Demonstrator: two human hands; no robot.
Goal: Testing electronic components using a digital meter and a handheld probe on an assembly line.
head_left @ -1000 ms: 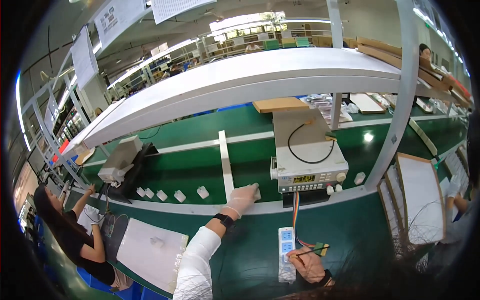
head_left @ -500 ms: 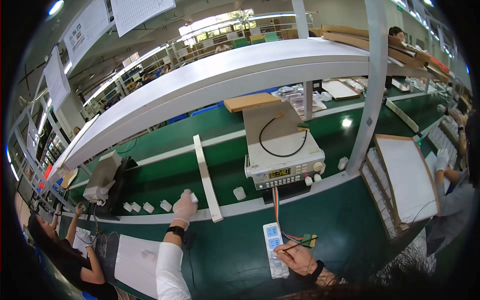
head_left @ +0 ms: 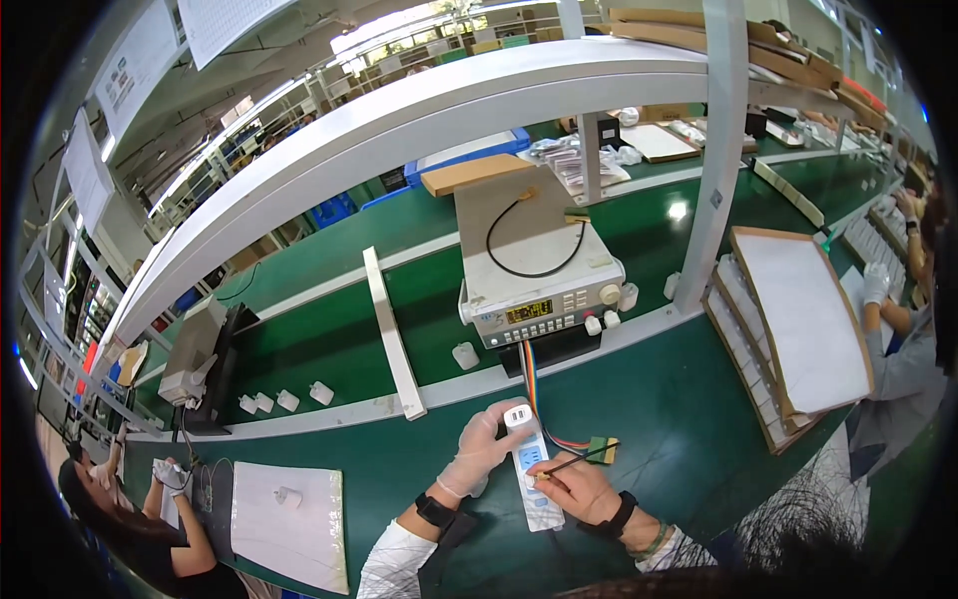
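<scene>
My left hand (head_left: 477,457), in a pale glove, grips a small white charger (head_left: 518,416) with two ports on its face. The charger is at the far end of a white power strip (head_left: 542,513) with blue sockets; whether it is plugged in I cannot tell. My right hand (head_left: 584,490), beside the strip's middle, pinches the end of a black cable (head_left: 571,462). That cable runs to a green connector board (head_left: 602,450), where coloured wires (head_left: 532,373) come down from a bench instrument (head_left: 539,299) with a lit display.
Several white chargers (head_left: 287,400) stand along the green conveyor (head_left: 339,344) behind a metal rail. A white sheet (head_left: 287,524) lies at left. Stacked trays (head_left: 798,329) lean at right near an upright post (head_left: 711,200). Co-workers sit on both sides.
My left hand has come from the conveyor to the power strip, bringing a charger. My right hand stays by the strip with the cable. The view has shifted a little.
</scene>
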